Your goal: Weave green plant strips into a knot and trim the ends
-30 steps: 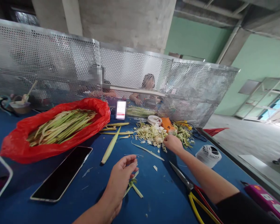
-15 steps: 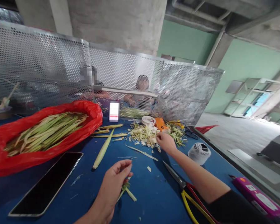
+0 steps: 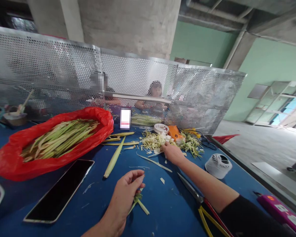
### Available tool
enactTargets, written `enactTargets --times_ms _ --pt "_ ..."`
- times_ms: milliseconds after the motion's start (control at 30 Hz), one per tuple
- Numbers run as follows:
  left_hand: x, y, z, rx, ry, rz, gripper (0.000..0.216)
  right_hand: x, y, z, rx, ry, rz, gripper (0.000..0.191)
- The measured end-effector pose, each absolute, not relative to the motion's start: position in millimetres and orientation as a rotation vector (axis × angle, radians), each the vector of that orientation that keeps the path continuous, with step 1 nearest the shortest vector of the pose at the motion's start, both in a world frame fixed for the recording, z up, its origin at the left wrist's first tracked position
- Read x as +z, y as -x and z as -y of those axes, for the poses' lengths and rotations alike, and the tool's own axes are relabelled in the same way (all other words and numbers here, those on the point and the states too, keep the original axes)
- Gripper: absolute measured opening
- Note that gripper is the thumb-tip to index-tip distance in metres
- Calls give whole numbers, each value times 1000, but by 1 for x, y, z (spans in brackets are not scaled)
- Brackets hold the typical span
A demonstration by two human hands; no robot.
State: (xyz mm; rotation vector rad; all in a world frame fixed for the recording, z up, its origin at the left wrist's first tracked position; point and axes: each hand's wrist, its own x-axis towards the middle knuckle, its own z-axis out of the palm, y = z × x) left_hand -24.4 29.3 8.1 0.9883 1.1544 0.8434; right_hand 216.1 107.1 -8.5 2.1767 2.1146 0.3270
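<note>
My left hand (image 3: 128, 194) is closed in a pinch low in the middle of the view. Its fingers hold a small knotted piece of green leaf strips (image 3: 143, 207), whose ends stick out below; part of it is hidden by the hand. My right hand (image 3: 173, 153) reaches forward to the near edge of a pile of cut pale leaf bits (image 3: 150, 141). Its fingers are bent together among the bits, and what they pinch cannot be made out. Scissors (image 3: 191, 188) with red and yellow handles lie under my right forearm. A long leaf strip (image 3: 155, 162) lies before the pile.
A red plastic bag (image 3: 108, 123) of long leaves and a phone (image 3: 60, 191) lie left. A pale husk (image 3: 114, 158), tape roll (image 3: 161, 128), white string ball (image 3: 218, 166) and purple box (image 3: 280, 210) are around. Behind a perforated metal screen (image 3: 135, 72) sit people.
The view has turned slightly left. My right hand has shifted a little left and nearer along the pile's edge. My left hand keeps its hold on the knotted leaf strips.
</note>
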Motion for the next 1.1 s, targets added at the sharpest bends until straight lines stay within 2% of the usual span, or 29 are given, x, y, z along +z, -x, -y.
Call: enactTargets --times_ms 400,533,700,800,900,1100 --pt "0 20 -31 838 -946 -1144 21 33 -205 -144 513 -2069 -2141 31" --pt "2 21 -33 852 -932 -1142 19 24 -185 -172 580 -1994 -2219 27" --pt "2 23 -33 876 -942 -1146 19 4 -178 -194 545 -1950 -2359 32" --pt "0 22 -33 878 -945 -1139 18 0 -182 -195 521 -2054 -2437 32" --pt "-2 21 -33 869 -944 -1133 17 7 -190 -189 528 -2261 -2504 21" --pt "4 25 -32 901 -1002 -1138 17 43 -207 -159 568 -2722 -2727 34"
